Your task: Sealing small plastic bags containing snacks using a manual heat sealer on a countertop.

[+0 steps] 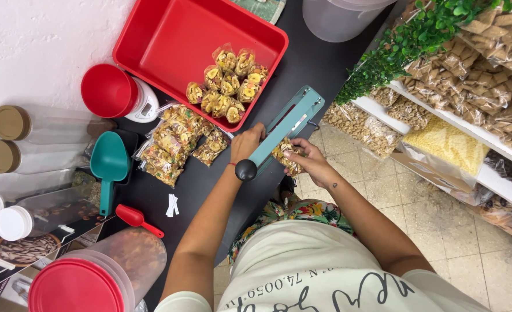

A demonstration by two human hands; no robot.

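Note:
My left hand (246,144) rests on the teal arm of a heat sealer (288,124) that stands at the edge of the black counter (210,185); a black knob ends the arm near my wrist. In my right hand (309,162) is a small clear bag of mixed snacks (284,151), pressed against the sealer's right side under the arm. A red tray (169,40) behind the sealer holds several sealed snack bags (228,84). More filled bags (178,141) lie loose on the counter to the left.
A red-bowled scale (117,93), teal scoop (109,164), small red scoop (136,218), gold-lidded and white-lidded jars and a red-lidded jar (94,277) crowd the left. A clear tub (340,17) stands at the back. Shelves of bagged goods (475,98) and a green plant line the right.

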